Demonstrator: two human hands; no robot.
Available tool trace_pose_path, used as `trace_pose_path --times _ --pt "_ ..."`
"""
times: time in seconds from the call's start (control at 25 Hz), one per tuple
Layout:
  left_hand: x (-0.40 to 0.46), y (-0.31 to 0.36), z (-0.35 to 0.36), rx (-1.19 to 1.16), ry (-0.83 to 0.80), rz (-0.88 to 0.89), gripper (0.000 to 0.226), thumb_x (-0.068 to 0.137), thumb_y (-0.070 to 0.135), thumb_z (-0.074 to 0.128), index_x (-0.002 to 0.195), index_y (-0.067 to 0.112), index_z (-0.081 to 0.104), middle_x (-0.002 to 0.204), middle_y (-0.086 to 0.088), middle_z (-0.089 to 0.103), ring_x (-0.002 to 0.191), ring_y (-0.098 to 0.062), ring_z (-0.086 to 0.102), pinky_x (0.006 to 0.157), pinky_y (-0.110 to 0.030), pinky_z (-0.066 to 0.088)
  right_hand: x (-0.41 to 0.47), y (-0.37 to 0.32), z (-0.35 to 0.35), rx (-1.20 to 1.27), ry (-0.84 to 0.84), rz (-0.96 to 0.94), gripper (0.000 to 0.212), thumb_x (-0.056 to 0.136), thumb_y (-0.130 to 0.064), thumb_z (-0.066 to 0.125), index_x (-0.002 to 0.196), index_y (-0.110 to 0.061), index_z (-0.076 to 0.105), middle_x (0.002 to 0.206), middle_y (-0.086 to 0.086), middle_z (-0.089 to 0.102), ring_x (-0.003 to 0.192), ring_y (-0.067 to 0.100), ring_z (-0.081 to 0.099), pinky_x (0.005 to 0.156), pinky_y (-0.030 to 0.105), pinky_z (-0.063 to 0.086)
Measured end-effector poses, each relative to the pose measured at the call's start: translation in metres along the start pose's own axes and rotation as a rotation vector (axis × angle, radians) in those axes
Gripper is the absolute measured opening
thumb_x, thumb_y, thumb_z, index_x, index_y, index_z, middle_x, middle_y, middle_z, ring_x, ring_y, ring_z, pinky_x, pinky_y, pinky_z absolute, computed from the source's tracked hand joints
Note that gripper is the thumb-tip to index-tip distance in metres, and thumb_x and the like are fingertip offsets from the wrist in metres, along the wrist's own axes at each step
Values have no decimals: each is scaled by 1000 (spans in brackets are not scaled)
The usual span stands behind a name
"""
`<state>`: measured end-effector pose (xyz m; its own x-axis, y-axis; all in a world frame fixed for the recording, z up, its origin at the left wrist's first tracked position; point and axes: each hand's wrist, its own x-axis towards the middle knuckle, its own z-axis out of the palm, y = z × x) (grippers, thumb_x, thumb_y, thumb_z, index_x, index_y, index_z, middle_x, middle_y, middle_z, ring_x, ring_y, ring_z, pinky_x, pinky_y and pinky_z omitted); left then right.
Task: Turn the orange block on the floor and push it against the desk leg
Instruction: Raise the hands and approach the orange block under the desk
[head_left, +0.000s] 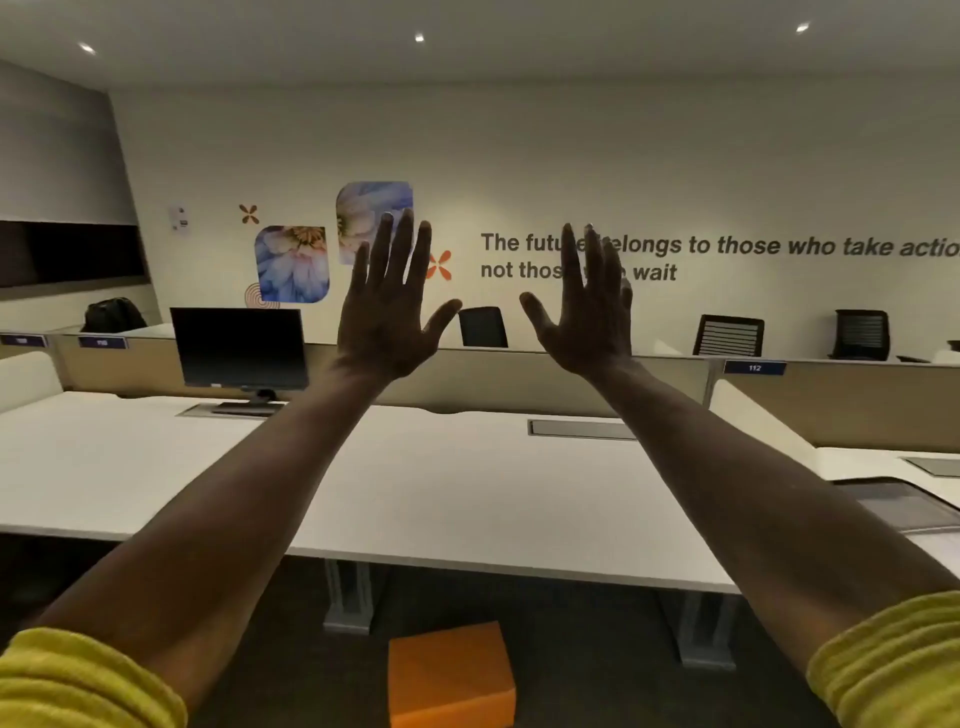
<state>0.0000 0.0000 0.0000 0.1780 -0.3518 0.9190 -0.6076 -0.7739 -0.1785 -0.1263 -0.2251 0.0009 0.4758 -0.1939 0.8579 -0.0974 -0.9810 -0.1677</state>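
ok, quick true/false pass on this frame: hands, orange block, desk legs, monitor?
1. Both hands are raised with fingers spread, holding nothing. True: the left hand and right hand are open in the air above the desk.
2. The orange block lies on the desk. False: it lies on the floor, in front of the desk.
3. The block touches the desk leg. False: a strip of floor shows between them.
4. A monitor with a dark screen stands at the desk's far left. True.
5. A second desk leg stands to the right of the block. True.
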Motion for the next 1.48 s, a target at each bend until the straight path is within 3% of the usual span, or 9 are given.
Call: trace_pose_path --times 0.12,0.4,0.84,1.04,1.36,1.48 --pt "-14 -6 6 7 -45 -24 89 100 70 31 164 13 8 173 -15 8 160 -33 7 128 -51 10 -8 -3 19 -31 -19 1 92 95 -60 54 165 -20 9 172 12 4 157 35 5 116 60 27" --pt "-39 -13 33 26 -169 -53 91 100 70 31 164 10 8 173 -16 6 160 -34 4 129 -55 15 -12 3 71 3 -79 -29 93 94 -61 54 164 -20 10 171 13 8 156 35 8 115 59 31" --pt "-78 7 84 49 -382 -139 91 99 67 30 164 10 3 173 -15 0 161 -33 -2 129 -57 13 -24 23 174 153 -198 -72 93 93 -62 52 164 -19 10 172 13 6 157 35 6 118 59 28" --pt "-108 18 111 76 -482 -202 91 98 69 27 165 12 1 174 -12 -4 161 -31 -5 130 -54 10 -57 31 218 224 -269 -82 92 94 -63 50 164 -19 11 171 14 8 157 36 9 116 55 26" --pt "-165 39 139 92 -641 -323 92 97 72 23 165 17 -3 174 -10 -8 161 -31 -8 129 -56 9 -118 38 271 264 -444 -76 90 93 -70 37 164 -25 4 172 9 5 157 34 5 119 60 27" --pt "-186 36 147 83 -699 -339 93 94 74 16 164 17 -6 173 -10 -11 160 -30 -10 129 -56 8 -138 36 291 271 -487 -54 90 94 -68 41 163 -26 0 172 8 2 158 32 3 120 59 25"
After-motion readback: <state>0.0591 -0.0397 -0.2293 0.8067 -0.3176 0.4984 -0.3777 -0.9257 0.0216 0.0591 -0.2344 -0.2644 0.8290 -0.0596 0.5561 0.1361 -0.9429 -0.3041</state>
